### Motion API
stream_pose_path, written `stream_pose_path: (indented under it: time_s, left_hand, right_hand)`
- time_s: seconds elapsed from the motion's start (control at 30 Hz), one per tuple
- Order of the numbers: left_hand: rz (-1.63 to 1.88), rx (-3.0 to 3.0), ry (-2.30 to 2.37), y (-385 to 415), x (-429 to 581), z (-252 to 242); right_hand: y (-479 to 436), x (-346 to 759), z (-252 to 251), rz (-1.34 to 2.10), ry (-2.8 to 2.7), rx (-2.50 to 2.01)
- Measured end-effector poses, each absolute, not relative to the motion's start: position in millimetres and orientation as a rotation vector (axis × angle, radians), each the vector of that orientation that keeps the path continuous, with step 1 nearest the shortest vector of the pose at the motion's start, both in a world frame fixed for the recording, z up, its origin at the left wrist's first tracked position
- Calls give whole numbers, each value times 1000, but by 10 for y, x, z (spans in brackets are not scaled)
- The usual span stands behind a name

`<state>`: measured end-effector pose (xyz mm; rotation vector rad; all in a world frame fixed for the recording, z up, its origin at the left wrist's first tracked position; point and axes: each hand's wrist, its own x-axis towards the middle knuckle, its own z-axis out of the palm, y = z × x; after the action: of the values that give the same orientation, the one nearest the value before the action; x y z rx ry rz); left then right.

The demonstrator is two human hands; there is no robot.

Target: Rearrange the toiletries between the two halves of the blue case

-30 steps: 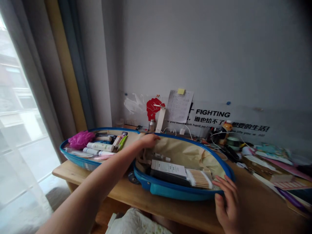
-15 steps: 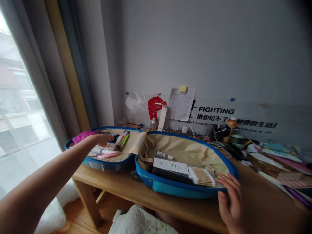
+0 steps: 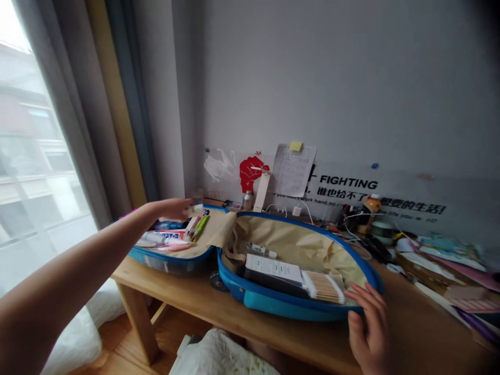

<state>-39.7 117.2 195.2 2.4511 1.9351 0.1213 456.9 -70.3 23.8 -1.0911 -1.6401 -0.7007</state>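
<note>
An open blue suitcase with a beige lining lies on the wooden table. Over its left half is my left hand, closed on a small whitish item that looks like a little box. Below that hand lie several pens, a blue item and some tube-like packs. My right hand rests at the right half's near rim, fingers apart and thumb outside. Close to it sits a pack of cotton swabs, beside a white-topped box and a small clear bottle.
Along the wall stand a glass jar, a tall white box and a charger with white cables. An orange-labelled bottle and piled papers are to the right. Curtains hang at left.
My left hand has lifted from among the things in the left half and moved slightly right, with the whitish item in its fingers. My right hand stays at the rim.
</note>
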Motion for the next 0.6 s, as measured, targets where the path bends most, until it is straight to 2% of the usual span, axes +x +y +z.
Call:
stream_pose_path:
  time_s: [0.13, 0.23, 0.43, 0.6]
  left_hand:
    - [160, 2634, 1641, 1223, 151, 2289]
    - [152, 2742, 1383, 1230, 753, 2303]
    - [20, 2794, 1093, 1311, 1750, 1819]
    - [-67, 2786, 1095, 1478, 2004, 1402]
  right_hand:
    - [-690, 4570, 218, -688, -1623, -1081]
    - [-693, 4573, 214, -681, -1607, -1087]
    - [-707, 4578, 212, -668, -1606, -1097]
    - [-725, 4591, 192, -651, -1621, -1138]
